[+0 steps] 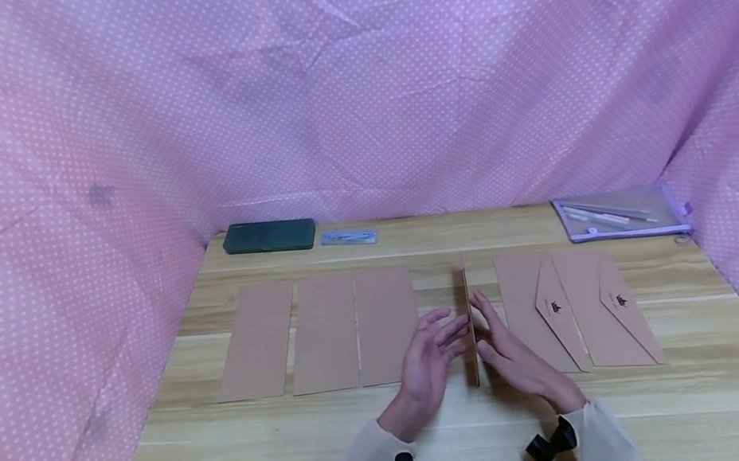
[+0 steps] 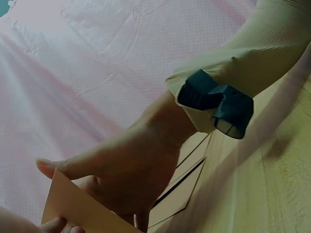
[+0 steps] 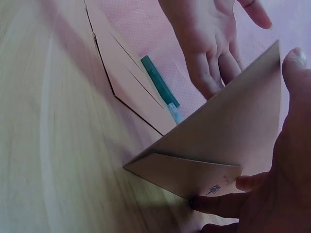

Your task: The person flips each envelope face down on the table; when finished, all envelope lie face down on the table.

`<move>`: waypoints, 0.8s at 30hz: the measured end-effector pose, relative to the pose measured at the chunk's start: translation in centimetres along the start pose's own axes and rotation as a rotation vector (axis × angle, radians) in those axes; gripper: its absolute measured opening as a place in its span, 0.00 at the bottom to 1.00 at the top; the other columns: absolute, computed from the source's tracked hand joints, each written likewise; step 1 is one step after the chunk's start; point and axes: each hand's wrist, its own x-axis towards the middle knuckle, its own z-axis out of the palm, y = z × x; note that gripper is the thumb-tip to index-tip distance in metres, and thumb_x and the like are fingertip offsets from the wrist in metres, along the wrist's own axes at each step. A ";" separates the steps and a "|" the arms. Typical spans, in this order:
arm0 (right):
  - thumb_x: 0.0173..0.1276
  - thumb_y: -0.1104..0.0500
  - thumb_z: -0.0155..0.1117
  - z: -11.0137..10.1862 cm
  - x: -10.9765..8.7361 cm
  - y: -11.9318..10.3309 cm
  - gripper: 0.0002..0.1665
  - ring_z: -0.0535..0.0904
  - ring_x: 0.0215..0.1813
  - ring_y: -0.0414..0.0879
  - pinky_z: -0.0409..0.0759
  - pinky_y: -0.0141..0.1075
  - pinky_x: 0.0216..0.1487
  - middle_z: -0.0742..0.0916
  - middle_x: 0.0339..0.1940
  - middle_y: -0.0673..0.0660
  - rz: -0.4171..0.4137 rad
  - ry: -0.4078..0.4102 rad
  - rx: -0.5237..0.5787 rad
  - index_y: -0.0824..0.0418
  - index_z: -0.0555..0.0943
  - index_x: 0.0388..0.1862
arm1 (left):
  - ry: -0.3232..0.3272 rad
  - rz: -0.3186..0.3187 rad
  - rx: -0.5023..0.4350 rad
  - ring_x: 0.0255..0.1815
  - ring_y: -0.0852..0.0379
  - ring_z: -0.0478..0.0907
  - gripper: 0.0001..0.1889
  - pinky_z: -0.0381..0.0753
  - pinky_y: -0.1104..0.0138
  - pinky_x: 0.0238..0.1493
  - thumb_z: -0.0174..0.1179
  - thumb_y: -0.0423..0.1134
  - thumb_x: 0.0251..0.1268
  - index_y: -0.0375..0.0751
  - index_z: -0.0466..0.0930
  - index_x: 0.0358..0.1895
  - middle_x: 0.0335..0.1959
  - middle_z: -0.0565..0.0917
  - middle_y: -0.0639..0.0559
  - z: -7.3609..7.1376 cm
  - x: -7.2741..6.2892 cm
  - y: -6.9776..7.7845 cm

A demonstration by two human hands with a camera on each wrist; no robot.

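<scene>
A brown kraft envelope [image 1: 475, 359] stands on edge between my two hands above the table. My left hand [image 1: 427, 366] is on its left side, fingers loosely extended, tips at its face. On the other side, my right hand [image 1: 521, 360] has fairly straight fingers and touches it. In the right wrist view the envelope [image 3: 228, 126] shows its flap and a small dark print, with the right fingertips [image 3: 252, 181] against the flap. The left wrist view shows the left thumb [image 2: 46, 167] beside the envelope's corner; the other left fingers are partly hidden.
Several plain envelopes [image 1: 324, 334] lie in a row on the left. Two envelopes with flaps showing [image 1: 525, 294] lie on the right. Behind are a dark green case [image 1: 269, 237], a small blue packet [image 1: 349, 238] and a purple-edged zip pouch [image 1: 623, 230] with pens.
</scene>
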 end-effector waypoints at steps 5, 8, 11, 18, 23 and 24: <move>0.84 0.52 0.39 0.0 0.1 -0.1 0.43 0.62 0.69 0.84 0.70 0.69 0.63 0.46 0.79 0.80 -0.028 -0.006 0.024 0.65 0.30 0.81 | -0.018 -0.008 0.019 0.58 0.57 0.77 0.18 0.70 0.58 0.64 0.34 0.41 0.71 0.46 0.68 0.58 0.68 0.74 0.28 0.2 0.1 -0.6; 0.82 0.58 0.42 -0.1 0.0 -0.3 0.43 0.55 0.73 0.83 0.67 0.71 0.64 0.43 0.80 0.80 -0.038 0.001 0.047 0.65 0.30 0.81 | -0.031 -0.020 0.039 0.60 0.57 0.76 0.19 0.69 0.58 0.65 0.35 0.41 0.71 0.44 0.68 0.59 0.69 0.72 0.28 0.2 0.1 -0.9; 0.80 0.64 0.44 -0.2 -0.1 -0.4 0.44 0.44 0.77 0.81 0.63 0.72 0.66 0.40 0.80 0.78 -0.033 0.016 0.048 0.64 0.31 0.81 | -0.036 -0.049 0.076 0.61 0.56 0.75 0.20 0.68 0.60 0.64 0.37 0.42 0.71 0.41 0.66 0.60 0.70 0.72 0.30 0.0 0.1 -1.2; 0.78 0.66 0.44 -0.5 -0.8 -0.5 0.45 0.43 0.78 0.80 0.63 0.71 0.66 0.44 0.81 0.78 0.029 0.057 0.044 0.58 0.33 0.83 | -0.004 -0.137 0.098 0.72 0.43 0.67 0.23 0.65 0.56 0.66 0.40 0.43 0.70 0.37 0.64 0.63 0.72 0.69 0.29 -0.3 -0.1 -2.0; 0.79 0.64 0.43 -0.7 -1.3 -0.5 0.44 0.41 0.79 0.79 0.57 0.73 0.68 0.44 0.81 0.77 0.090 0.083 0.091 0.57 0.33 0.83 | 0.036 -0.174 0.074 0.72 0.42 0.66 0.23 0.68 0.50 0.68 0.41 0.44 0.69 0.37 0.64 0.62 0.71 0.69 0.28 -0.5 -0.1 -2.6; 0.79 0.64 0.43 -0.7 -1.4 -0.5 0.43 0.42 0.79 0.78 0.55 0.74 0.69 0.45 0.81 0.77 0.104 0.086 0.101 0.55 0.33 0.83 | 0.045 -0.176 0.073 0.72 0.42 0.66 0.22 0.68 0.49 0.68 0.42 0.44 0.69 0.37 0.64 0.62 0.71 0.69 0.29 -0.5 -0.1 -2.7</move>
